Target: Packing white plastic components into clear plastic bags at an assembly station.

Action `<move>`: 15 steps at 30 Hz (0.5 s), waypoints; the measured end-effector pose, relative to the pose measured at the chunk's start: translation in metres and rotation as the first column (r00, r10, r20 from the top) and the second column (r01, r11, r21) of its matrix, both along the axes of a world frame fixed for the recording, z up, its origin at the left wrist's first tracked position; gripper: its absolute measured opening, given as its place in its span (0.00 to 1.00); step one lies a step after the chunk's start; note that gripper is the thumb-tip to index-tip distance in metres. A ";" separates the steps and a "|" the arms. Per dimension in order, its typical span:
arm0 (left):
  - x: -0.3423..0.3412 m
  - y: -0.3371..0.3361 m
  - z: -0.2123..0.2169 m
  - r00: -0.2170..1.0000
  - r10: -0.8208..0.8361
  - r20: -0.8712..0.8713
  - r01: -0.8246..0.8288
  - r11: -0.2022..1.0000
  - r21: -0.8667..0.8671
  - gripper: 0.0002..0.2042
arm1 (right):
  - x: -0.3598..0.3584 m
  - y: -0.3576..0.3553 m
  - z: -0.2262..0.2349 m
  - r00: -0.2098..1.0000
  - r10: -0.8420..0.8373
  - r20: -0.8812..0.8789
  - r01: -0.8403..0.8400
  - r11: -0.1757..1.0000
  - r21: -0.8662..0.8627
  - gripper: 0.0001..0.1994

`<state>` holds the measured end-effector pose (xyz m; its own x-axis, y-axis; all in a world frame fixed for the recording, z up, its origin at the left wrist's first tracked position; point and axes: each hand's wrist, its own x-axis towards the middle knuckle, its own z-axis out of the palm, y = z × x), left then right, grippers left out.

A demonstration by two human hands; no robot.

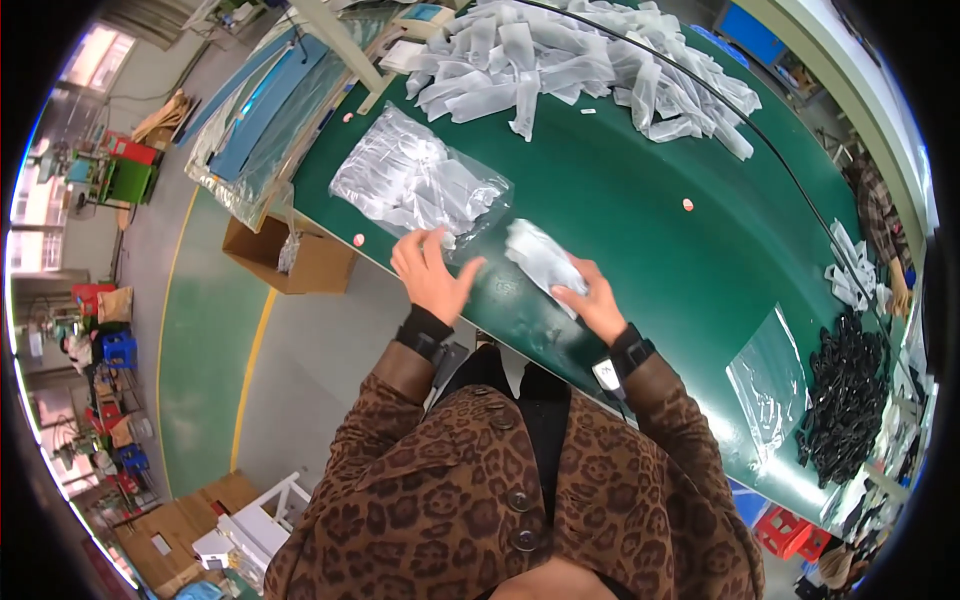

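My right hand [592, 303] is closed on the near end of a bundle of frosted plastic sleeves [541, 256], held at a slant over the green table. My left hand [432, 276] has its fingers and thumb apart and holds nothing. It is by the near edge of a large clear bag [420, 180] filled with similar whitish packets. Whether its fingertips touch that bag I cannot tell. What lies inside the sleeves is too blurred to make out.
A big heap of frosted sleeves [520, 60] covers the table's far side. To the right lie a flat clear bag [768, 385] and a pile of black cords [848, 395]. An open cardboard box [290, 262] stands below the left edge. Another person's hand [899, 296] is at far right.
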<state>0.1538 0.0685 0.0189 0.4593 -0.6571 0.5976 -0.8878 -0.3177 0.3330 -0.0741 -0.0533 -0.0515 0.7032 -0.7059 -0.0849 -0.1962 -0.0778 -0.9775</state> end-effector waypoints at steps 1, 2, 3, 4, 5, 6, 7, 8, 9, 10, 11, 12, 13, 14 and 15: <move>0.018 0.009 -0.011 1.000 0.029 0.007 -0.029 1.000 -0.007 0.17 | 0.019 0.000 0.011 1.000 0.029 0.007 -0.029 1.000 -0.007 0.36; 0.038 0.020 -0.036 0.981 0.002 -0.196 0.001 1.000 0.015 0.12 | 0.040 0.004 0.023 0.986 0.120 0.112 -0.146 0.955 0.260 0.35; 0.049 0.026 -0.052 0.918 -0.029 -0.394 0.043 0.999 0.027 0.08 | 0.060 0.006 0.028 0.959 0.172 0.227 -0.265 0.826 0.497 0.33; 0.048 0.026 -0.051 0.918 -0.026 -0.397 0.037 0.999 0.022 0.08 | 0.074 0.006 0.026 0.958 0.178 0.223 -0.269 0.827 0.494 0.33; 0.049 0.026 -0.049 0.879 -0.045 -0.474 0.006 0.997 -0.082 0.06 | 0.088 0.006 0.021 0.942 0.216 0.258 -0.329 0.757 0.565 0.32; 0.048 0.028 -0.046 0.836 -0.067 -0.545 -0.038 0.983 -0.179 0.05 | 0.102 0.006 0.016 0.921 0.254 0.296 -0.388 0.673 0.630 0.31; 0.047 0.029 -0.041 0.786 -0.103 -0.609 -0.085 0.959 -0.272 0.03 | 0.114 0.006 0.016 0.921 0.257 0.291 -0.387 0.674 0.629 0.31; 0.046 0.030 -0.037 0.783 -0.105 -0.613 -0.087 0.958 -0.275 0.03 | 0.127 0.004 0.016 0.918 0.283 0.279 -0.397 0.661 0.636 0.31; 0.046 0.031 -0.030 0.809 -0.116 -0.576 -0.055 0.961 -0.271 0.03 | 0.140 0.004 0.015 0.911 0.311 0.269 -0.411 0.646 0.643 0.31; 0.047 0.032 -0.025 0.833 -0.129 -0.538 -0.022 0.964 -0.265 0.03 | 0.152 0.005 0.015 0.905 0.337 0.260 -0.422 0.632 0.650 0.31; 0.049 0.034 -0.021 0.855 -0.142 -0.499 0.009 0.966 -0.259 0.03 | 0.161 0.006 0.013 0.904 0.341 0.258 -0.424 0.633 0.648 0.31; 0.052 0.036 -0.020 0.855 -0.144 -0.499 0.008 0.965 -0.264 0.03 | 0.170 0.007 0.011 0.925 0.375 0.055 -0.355 0.806 0.473 0.31; 0.055 0.037 -0.019 0.857 -0.169 -0.487 0.046 0.966 -0.254 0.03 | 0.178 0.009 0.009 0.926 0.345 -0.151 -0.303 0.920 0.249 0.32; 0.061 0.040 -0.018 0.859 -0.189 -0.475 0.078 0.967 -0.242 0.03 | 0.187 0.012 0.011 0.904 0.262 -0.337 -0.279 0.960 -0.002 0.32; 0.066 0.042 -0.017 0.860 -0.211 -0.464 0.113 0.967 -0.230 0.03 | 0.195 0.019 0.012 0.904 0.261 -0.339 -0.280 0.960 -0.005 0.32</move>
<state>0.2195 0.1106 0.0015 0.6181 -0.6449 0.4495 -0.6342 -0.0711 0.7699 0.1204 -0.0338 -0.0393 0.8054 -0.5024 -0.3146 -0.4721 -0.2229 -0.8529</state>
